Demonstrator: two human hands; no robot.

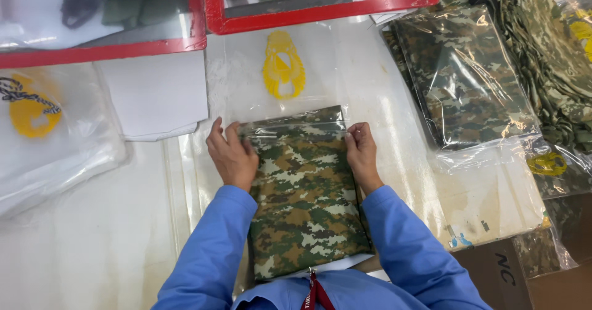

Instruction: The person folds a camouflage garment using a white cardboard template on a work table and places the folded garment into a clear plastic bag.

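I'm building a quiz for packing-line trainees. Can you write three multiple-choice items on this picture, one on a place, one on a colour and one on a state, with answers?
1. Where does the folded camouflage cloth lie?
A. between both hands
B. inside the red-framed tray
C. on the floor

2. What colour is the emblem on the clear plastic bag?
A. blue
B. yellow
C. black

3. How far is the cloth inside the bag?
A. fully out
B. top end in
C. sealed inside

Answers: 1 A, the left hand and right hand flank its upper edges. 2 B, it prints yellow above the cloth. 3 B, plastic covers only the top strip.
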